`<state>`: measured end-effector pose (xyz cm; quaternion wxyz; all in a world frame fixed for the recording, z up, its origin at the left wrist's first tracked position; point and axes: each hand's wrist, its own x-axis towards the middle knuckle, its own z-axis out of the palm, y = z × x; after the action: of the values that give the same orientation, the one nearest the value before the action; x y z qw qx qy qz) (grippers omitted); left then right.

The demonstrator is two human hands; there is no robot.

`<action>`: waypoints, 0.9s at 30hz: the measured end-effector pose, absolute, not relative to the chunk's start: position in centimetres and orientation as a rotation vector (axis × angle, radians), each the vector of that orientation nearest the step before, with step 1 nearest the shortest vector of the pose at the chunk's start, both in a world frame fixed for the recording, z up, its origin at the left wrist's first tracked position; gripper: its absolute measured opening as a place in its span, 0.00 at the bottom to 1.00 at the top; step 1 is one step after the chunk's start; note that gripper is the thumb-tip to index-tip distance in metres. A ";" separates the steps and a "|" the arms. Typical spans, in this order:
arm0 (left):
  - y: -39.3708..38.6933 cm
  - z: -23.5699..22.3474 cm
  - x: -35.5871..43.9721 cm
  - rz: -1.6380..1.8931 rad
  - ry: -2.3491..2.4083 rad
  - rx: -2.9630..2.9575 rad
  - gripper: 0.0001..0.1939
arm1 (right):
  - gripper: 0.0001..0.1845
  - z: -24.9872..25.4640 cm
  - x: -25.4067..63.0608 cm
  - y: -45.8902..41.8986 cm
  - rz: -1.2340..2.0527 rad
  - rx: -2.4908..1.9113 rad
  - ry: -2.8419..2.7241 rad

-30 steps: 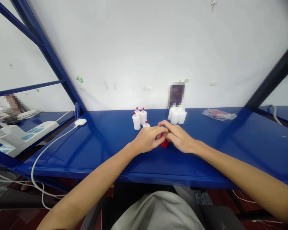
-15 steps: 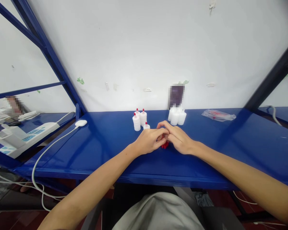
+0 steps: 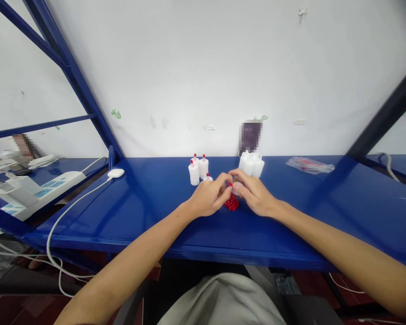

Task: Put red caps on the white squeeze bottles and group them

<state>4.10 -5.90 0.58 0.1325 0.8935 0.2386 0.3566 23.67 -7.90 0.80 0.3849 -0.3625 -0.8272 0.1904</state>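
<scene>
Lying nearest: red caps, heaped on blue table, clock centre for this list.
Left hand: at ten; thumb and fingertips pinching single cap.
Right hand: at two; thumb and fingers closed on white bottle, at twelve.
Red-tipped bottles: four, upright, around ten to eleven; nearest partly hidden.
Plain bottles: clustered, at one.
Clear bag: flat, red contents, at two, farther out.
</scene>
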 end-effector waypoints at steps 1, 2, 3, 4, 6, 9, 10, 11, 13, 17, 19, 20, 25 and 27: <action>-5.7 0.8 3.9 1.114 0.758 2.546 0.07 | 0.12 0.6 23.9 -7.6 0.489 -0.948 -2.071; -5.4 1.0 3.6 1.202 0.840 2.493 0.07 | 0.13 0.5 24.1 -7.3 0.496 -0.979 -2.022; -5.1 1.1 3.3 1.282 0.937 2.438 0.07 | 0.13 0.4 24.4 -7.1 0.491 -1.017 -1.967; -4.8 1.3 3.1 1.343 1.043 2.385 0.07 | 0.13 0.3 24.6 -6.8 0.469 -1.054 -1.915; -4.1 1.5 2.6 1.376 1.241 2.315 0.07 | 0.12 0.3 25.1 -6.5 0.409 -1.076 -1.832; -3.4 1.6 2.1 1.281 1.452 2.311 0.08 | 0.07 0.4 25.7 -6.1 0.399 -1.020 -1.715; -3.3 1.6 2.1 1.231 1.505 2.332 0.08 | 0.06 0.5 25.9 -6.0 0.410 -1.003 -1.672; -3.2 1.6 2.1 1.179 1.556 2.357 0.09 | 0.06 0.6 26.0 -5.9 0.414 -0.992 -1.630; -3.3 1.5 2.1 1.070 1.655 2.415 0.10 | 0.06 1.2 26.5 -5.6 0.389 -0.979 -1.563; -3.6 1.5 2.3 0.787 1.790 2.567 0.12 | 0.12 2.7 28.3 -4.1 0.325 -0.973 -1.395; -3.8 1.6 2.4 0.649 1.824 2.637 0.14 | 0.15 3.5 29.7 -2.7 0.346 -0.977 -1.303; -3.8 1.7 2.5 0.600 1.837 2.661 0.16 | 0.16 3.8 30.3 -1.9 0.353 -0.987 -1.278; -3.8 1.8 2.7 0.543 1.898 2.697 0.20 | 0.20 4.4 32.2 1.6 0.392 -1.036 -1.300; -3.9 1.8 2.7 0.583 1.918 2.683 0.21 | 0.21 4.2 32.2 2.5 0.430 -1.018 -1.338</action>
<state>2.74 -3.85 1.83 -0.1037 0.7968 0.5696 0.1731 32.16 2.46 4.19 0.6466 -0.4474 -0.5882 0.1890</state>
